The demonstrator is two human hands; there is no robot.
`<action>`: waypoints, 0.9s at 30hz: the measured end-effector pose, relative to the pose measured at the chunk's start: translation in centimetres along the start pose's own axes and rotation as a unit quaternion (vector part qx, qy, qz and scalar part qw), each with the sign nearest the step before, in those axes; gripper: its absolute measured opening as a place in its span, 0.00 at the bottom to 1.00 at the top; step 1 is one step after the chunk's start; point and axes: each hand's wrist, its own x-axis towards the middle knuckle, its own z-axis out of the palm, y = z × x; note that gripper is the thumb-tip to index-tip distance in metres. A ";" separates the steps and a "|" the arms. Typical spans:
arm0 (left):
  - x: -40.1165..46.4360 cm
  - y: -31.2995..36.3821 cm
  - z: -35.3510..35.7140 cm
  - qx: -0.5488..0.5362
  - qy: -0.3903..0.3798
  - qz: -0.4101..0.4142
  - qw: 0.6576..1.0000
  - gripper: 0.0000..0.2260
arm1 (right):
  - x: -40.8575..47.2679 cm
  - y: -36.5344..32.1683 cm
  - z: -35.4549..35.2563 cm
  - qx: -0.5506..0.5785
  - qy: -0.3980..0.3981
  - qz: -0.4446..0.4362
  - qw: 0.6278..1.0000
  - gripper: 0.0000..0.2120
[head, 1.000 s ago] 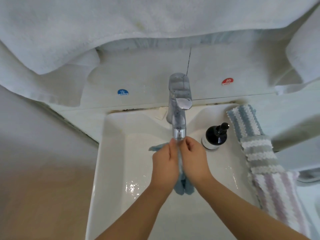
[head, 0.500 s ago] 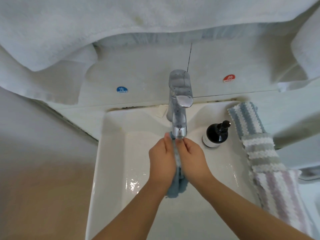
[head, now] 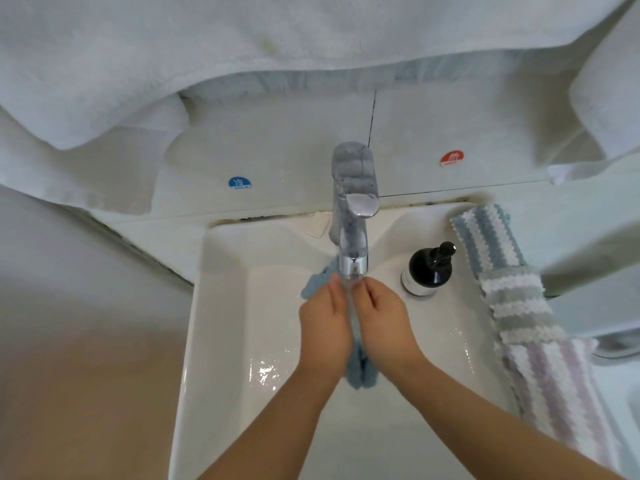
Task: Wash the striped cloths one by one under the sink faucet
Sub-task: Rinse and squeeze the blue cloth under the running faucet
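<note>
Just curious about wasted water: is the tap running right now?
On. A clear stream falls from the faucet spout between both hands, which hold the blue cloth under it, and the sink floor glistens wet.

I see both hands over the sink (head: 221, 306), directly under the faucet (head: 353, 216). The left hand (head: 325, 330) and right hand (head: 384, 323) press together around a blue cloth (head: 360, 372), fingers curled on it; its ends stick out beyond the fingertips and below the wrists. Water runs from the spout between the hands. A black pump bottle (head: 429, 268) stands near the sink's back right corner. Three striped cloths (head: 519, 306) lie along its right edge. White towels (head: 242, 46) hang above.
</note>
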 end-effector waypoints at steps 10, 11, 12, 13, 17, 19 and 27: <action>0.3 -0.6 0.3 -0.016 0.007 0.008 1.000 0.20 | -0.1 0.0 0.0 -0.008 0.004 -0.002 1.000 0.18; 0.7 -0.6 0.1 -0.043 0.017 0.001 0.999 0.20 | -0.6 0.0 0.1 -0.022 0.002 -0.018 1.000 0.18; 0.9 -0.5 0.0 -0.063 0.018 -0.005 0.998 0.20 | -0.7 -0.1 0.1 -0.025 0.001 -0.028 0.999 0.18; 0.7 -0.5 0.1 -0.071 0.010 -0.008 0.997 0.20 | -0.4 -0.2 0.0 -0.024 0.003 -0.026 0.999 0.17; -1.1 -0.3 0.8 0.018 -0.032 -0.008 0.999 0.19 | 1.8 -0.3 -0.6 0.008 0.014 0.021 1.000 0.17; -0.6 -0.4 0.3 0.008 -0.009 0.006 1.000 0.21 | 0.7 0.1 -0.1 -0.001 0.009 0.005 1.000 0.17; -1.1 -0.2 0.6 0.025 -0.041 0.017 0.999 0.18 | 1.6 -0.1 -0.5 0.018 0.017 0.022 0.999 0.18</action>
